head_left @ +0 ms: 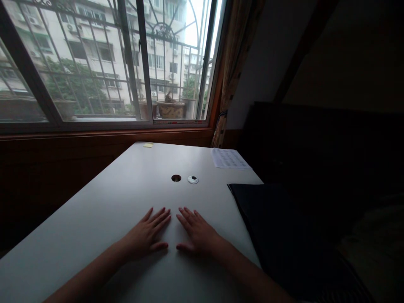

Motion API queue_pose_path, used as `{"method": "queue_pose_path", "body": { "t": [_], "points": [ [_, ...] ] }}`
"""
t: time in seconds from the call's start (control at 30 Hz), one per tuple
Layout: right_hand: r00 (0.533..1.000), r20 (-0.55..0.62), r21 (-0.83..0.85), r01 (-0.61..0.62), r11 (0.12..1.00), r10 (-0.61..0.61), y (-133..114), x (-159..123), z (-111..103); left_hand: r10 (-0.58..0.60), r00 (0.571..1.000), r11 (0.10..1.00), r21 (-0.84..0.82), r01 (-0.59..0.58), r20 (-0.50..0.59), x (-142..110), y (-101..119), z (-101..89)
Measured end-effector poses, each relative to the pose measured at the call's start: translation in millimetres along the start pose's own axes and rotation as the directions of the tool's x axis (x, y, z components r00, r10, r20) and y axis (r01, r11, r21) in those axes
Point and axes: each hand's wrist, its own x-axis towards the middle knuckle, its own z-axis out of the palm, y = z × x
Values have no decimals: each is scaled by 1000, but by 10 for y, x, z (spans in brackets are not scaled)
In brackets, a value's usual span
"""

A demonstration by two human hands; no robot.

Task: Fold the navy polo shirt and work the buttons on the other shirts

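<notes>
My left hand point(147, 235) lies flat, palm down, on the white table point(104, 210), fingers stretched forward. My right hand point(197, 232) rests flat beside it, fingers also extended, the two hands a small gap apart. Neither hand holds anything. Beyond the fingertips are a round hole in the tabletop point(176, 178) and a small white round cap point(192, 179) lying next to it.
A dark folded cloth or pad point(284, 227) covers the table's right side. A printed paper sheet point(229, 158) lies at the far right corner, a yellow sticky note point(147, 145) at the far edge. A barred window point(104, 63) and wooden sill stand behind.
</notes>
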Motion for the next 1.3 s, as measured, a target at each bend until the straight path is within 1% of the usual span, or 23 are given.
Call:
{"method": "queue_pose_path", "body": {
  "t": [0.1,0.2,0.4,0.53,0.67,1.0,1.3],
  "points": [
    [1000,9,-19,4,1000,-4,81,124,53,-11,1000,1000,-18,11,22,101,-92,13],
    [1000,4,-26,-2,1000,2,99,151,79,-14,1000,1000,-18,14,15,141,-113,15],
    [1000,7,-36,-1,999,1,118,167,109,-21,999,1000,-15,21,30,134,-75,9],
    [1000,-5,-33,5,999,-5,133,176,133,-27,999,999,-17,27,24,133,-47,-12],
    [1000,-23,-40,15,999,-16,128,168,138,-44,998,999,-30,46,43,141,-26,-27],
    [1000,-23,-29,15,999,-15,126,168,131,-41,999,998,-54,42,30,124,-11,-50],
    [999,-27,-42,15,999,-16,104,163,139,-52,997,997,-55,55,63,129,-18,-44]
  ]
}}
